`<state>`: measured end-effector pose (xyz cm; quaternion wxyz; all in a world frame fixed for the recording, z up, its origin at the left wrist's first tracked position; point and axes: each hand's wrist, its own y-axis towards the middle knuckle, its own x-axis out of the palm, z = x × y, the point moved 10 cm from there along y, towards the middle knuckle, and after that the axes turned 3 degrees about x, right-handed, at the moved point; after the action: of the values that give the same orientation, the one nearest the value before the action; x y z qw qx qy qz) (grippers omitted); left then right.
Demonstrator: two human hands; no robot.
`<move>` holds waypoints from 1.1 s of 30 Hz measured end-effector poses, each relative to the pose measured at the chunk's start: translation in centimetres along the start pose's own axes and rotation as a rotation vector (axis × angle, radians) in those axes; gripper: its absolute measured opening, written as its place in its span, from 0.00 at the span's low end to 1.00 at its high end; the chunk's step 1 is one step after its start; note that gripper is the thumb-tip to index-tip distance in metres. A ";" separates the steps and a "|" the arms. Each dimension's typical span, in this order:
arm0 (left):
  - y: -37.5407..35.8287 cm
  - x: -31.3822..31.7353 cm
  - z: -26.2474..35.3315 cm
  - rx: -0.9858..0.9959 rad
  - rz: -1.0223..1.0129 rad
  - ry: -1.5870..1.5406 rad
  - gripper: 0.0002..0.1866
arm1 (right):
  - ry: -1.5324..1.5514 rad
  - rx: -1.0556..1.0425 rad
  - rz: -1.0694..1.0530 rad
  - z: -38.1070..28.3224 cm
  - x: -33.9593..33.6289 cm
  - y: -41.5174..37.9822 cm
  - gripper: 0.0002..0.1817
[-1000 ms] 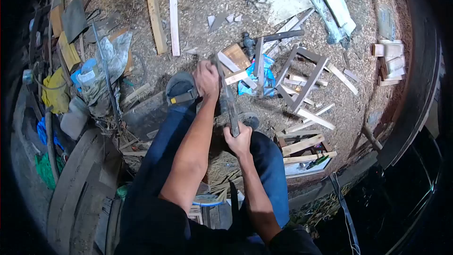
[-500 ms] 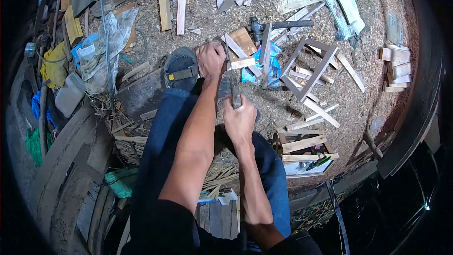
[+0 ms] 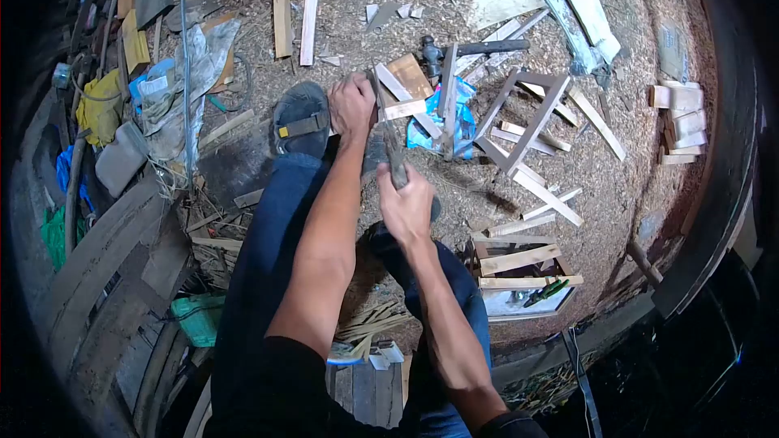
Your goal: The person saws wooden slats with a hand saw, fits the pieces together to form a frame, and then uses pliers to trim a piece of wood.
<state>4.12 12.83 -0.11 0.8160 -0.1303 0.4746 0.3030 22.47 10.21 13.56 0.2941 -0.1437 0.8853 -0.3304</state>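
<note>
My right hand [image 3: 407, 203] is wrapped round the handle of a long narrow tool, seen nearly edge-on, that looks like a handsaw [image 3: 391, 142]. Its blade points away from me, up past my left hand. My left hand [image 3: 352, 105] is closed low in front of my sandalled foot [image 3: 300, 122], just left of the blade. Right of the blade, level with my left hand, a pale wood strip [image 3: 404, 109] sticks out. Whether my left fingers hold that strip is hidden. Behind it lies a brown wood block [image 3: 410, 75].
A hammer [image 3: 475, 47] lies beyond blue plastic wrapping [image 3: 464, 130]. To the right stands a small wooden frame [image 3: 540, 122] among offcuts. Nearer sits a wooden box [image 3: 527, 282] with green-handled pliers [image 3: 548, 292]. Stacked blocks [image 3: 686, 118] lie far right; rags and scrap clutter the left.
The view has shifted a little, so most things sit slightly further left. Both hands keep their grips beside the blade, and the tool's handle appears slightly more tilted.
</note>
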 end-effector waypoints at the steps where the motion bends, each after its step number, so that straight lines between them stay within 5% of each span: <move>1: 0.1 0.0 0.2 0.010 0.002 0.000 0.15 | -0.007 0.015 0.000 -0.8 0.2 0.1 0.16; 17: -0.8 0.2 -0.1 0.043 0.025 -0.067 0.13 | 0.007 0.108 0.020 -1.9 0.4 0.8 0.21; 18: -0.6 -0.1 0.0 0.042 0.057 -0.064 0.12 | -0.059 -0.042 0.120 -2.6 0.2 0.7 0.21; 21: -0.8 -0.3 -0.1 0.059 0.042 -0.096 0.12 | 0.037 0.080 0.005 0.7 1.1 -1.5 0.20; 23: -0.3 2.5 -2.4 -0.051 -0.135 0.106 0.14 | 0.014 -0.290 0.151 -0.2 0.0 -6.4 0.09; 24: -0.3 3.5 -3.5 -0.329 -0.397 0.128 0.17 | -0.010 -0.366 0.088 -0.4 -0.2 -9.2 0.07; 25: -1.0 2.5 -1.8 -0.010 -0.182 0.147 0.17 | -0.027 -0.416 0.017 -0.9 -0.6 -12.2 0.06; 28: -1.1 -0.1 -0.5 -0.006 0.003 -0.133 0.15 | 0.072 -0.162 0.191 0.4 -5.1 -9.9 0.07; 33: -1.2 0.1 0.3 0.048 -0.209 -0.130 0.14 | 0.056 -0.037 0.078 3.1 -6.7 -7.4 0.07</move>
<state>5.12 12.08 -0.08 0.8752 -0.1396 0.4117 0.2125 30.08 6.16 19.51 0.2791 -0.1051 0.9041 -0.3061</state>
